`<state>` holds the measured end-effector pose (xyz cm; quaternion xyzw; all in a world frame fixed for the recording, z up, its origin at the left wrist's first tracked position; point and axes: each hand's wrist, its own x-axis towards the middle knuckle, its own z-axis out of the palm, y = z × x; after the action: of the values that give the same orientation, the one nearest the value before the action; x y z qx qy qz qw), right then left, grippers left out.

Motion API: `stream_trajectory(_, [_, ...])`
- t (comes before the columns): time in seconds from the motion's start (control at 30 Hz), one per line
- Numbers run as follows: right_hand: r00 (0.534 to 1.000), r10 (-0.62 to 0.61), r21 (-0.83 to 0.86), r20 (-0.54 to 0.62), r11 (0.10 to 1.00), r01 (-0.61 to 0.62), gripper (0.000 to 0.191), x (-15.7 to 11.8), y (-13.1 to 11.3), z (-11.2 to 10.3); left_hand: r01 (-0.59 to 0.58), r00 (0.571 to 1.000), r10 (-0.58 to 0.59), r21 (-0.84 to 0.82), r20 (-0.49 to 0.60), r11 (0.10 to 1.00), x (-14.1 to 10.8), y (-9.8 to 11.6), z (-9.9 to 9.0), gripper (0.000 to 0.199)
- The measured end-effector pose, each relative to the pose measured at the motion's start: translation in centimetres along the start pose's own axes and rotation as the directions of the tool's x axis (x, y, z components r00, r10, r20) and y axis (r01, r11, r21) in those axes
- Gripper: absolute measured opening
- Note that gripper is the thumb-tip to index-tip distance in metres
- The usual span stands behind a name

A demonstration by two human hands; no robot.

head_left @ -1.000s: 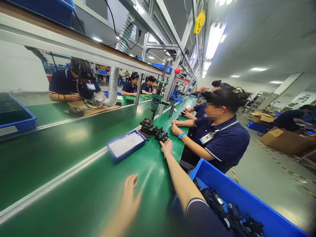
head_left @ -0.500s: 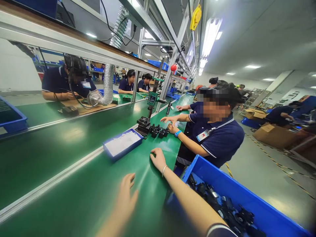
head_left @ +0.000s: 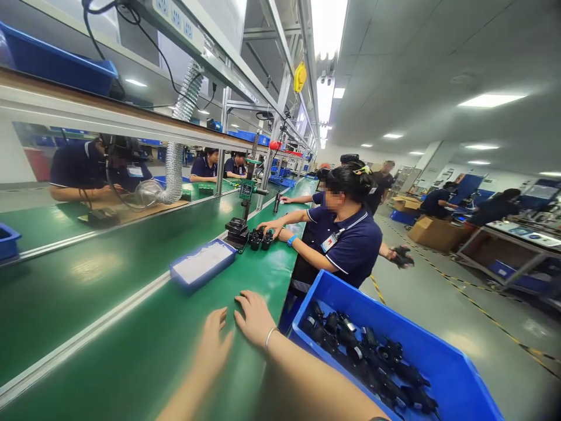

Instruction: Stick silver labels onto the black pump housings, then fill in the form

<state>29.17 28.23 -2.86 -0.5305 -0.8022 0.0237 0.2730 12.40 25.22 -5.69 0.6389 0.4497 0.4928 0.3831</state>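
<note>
Right hand: palm down over the green bench, fingers spread, nothing held; can't tell if the fingertips touch the surface. Thin bracelet on that wrist. Left hand: just beside it, a bit blurred, thumb apart from the lightly bent fingers, gap between them bare, so nothing held there either. Hands close together but apart.

Black parts, jumbled heap, lie in the big blue bin to the right of the right wrist and forearm, past the bench edge; neither hand is in it. Second lot, small black pieces, stands on the bench ahead of both hands, clear of the fingertips. Co-worker's hand is right at those pieces; blue band on the other wrist.

Small blue box with white stuff in it, can't make out what: on the bench, ahead and left of the right hand, not touched. Hand press stands upright just beyond the box, next to the small black pieces. Further out, a red ball and yellow hanger hang over the line.
</note>
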Motion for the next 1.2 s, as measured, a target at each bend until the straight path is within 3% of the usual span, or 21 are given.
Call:
stream_trajectory(0.37, [1.0,0.013,-0.05,0.003,0.999,-0.013,0.037,0.0,-0.4,-0.1,-0.076,0.997,0.076,0.044,-0.005,0.996,-0.1,0.1,-0.1,0.04])
stream_trajectory(0.8, [0.996,0.09,-0.125,0.029,0.989,-0.085,0.035,0.2,-1.1,-0.1,-0.054,0.997,0.049,0.108,0.053,0.993,0.0,-0.7,-1.0,0.054])
stream_trajectory(1.2, [0.997,0.07,-0.121,0.019,0.99,-0.067,0.034,0.3,-1.0,0.0,-0.088,0.996,0.087,0.071,0.025,0.994,0.0,-0.5,-0.7,0.043])
